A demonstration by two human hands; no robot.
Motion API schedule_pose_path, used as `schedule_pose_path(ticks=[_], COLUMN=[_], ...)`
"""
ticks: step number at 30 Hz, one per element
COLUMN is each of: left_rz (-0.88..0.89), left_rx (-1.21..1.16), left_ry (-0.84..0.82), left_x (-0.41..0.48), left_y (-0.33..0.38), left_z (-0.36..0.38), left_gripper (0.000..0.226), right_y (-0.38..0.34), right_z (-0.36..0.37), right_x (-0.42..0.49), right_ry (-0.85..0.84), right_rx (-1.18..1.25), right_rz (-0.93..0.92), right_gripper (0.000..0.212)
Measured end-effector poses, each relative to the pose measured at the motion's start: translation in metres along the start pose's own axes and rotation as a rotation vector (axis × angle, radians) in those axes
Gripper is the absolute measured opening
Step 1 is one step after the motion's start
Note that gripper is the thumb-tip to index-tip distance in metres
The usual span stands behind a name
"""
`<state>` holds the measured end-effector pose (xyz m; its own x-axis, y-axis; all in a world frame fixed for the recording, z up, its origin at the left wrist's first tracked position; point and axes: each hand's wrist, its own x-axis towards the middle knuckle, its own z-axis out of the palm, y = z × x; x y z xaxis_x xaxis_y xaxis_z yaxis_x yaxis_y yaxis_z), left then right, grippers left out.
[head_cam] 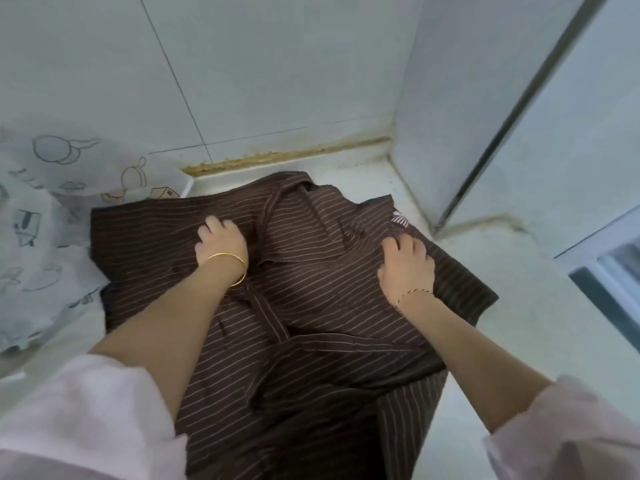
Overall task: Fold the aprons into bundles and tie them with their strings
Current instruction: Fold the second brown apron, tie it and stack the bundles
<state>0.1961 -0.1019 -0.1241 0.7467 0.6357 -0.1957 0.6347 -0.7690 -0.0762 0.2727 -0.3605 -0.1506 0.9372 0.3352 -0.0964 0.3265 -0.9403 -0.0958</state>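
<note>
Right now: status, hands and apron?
Left hand, right hand on brown striped apron, grip unclear. Apron spread, not bundled, strings loose. Printed cloth at its left edge.

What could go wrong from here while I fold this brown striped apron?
The strap lies across the middle of the apron, so it may get folded inside, leaving nothing to tie with. The near end seems to hang off the counter and could drag the folds crooked. The printed cloth beside it might get caught in.
</note>
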Motion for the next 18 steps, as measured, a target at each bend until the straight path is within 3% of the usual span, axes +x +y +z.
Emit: schedule_pose_path(ticks=[2, 3, 5, 7, 9, 14, 17, 18], left_rz=[0.139, 0.266, 0.482, 0.576, 0.648, 0.610, 0.519, 0.458], left_rx=[-0.063, -0.082, -0.123, -0.096, 0.047, 0.282, 0.348, 0.379], left_ry=[0.230, 0.245, 0.083, -0.107, -0.159, -0.327, -0.382, -0.409], left_x=[-0.007, -0.012, -0.031, -0.050, -0.063, -0.071, -0.073, -0.074], left_y=[0.034, 0.052, 0.089, 0.116, 0.129, 0.121, 0.108, 0.101], left_z=[-0.009, -0.011, -0.006, 0.007, 0.022, 0.037, 0.029, 0.026], left_gripper=[0.043, 0.040, 0.036, 0.047, 0.063, 0.085, 0.085, 0.084], right_y=[0.018, 0.023, 0.032, 0.037, 0.043, 0.044, 0.033, 0.031], right_z=[0.006, 0.011, 0.015, 0.017, 0.014, 0.005, -0.006, -0.010], right_x=[-0.009, -0.013, -0.022, -0.028, -0.033, -0.037, -0.028, -0.025], right_ry=[-0.173, -0.209, -0.166, -0.082, -0.065, -0.132, -0.220, -0.246], right_rx=[0.017, 0.020, -0.032, -0.087, -0.090, -0.072, 0.256, 0.395], right_rz=[0.102, 0.138, 0.154, 0.110, 0.078, 0.057, 0.059, 0.079], right_gripper=[0.064, 0.071, 0.076, 0.076, 0.064, 0.039, 0.011, 0.018])
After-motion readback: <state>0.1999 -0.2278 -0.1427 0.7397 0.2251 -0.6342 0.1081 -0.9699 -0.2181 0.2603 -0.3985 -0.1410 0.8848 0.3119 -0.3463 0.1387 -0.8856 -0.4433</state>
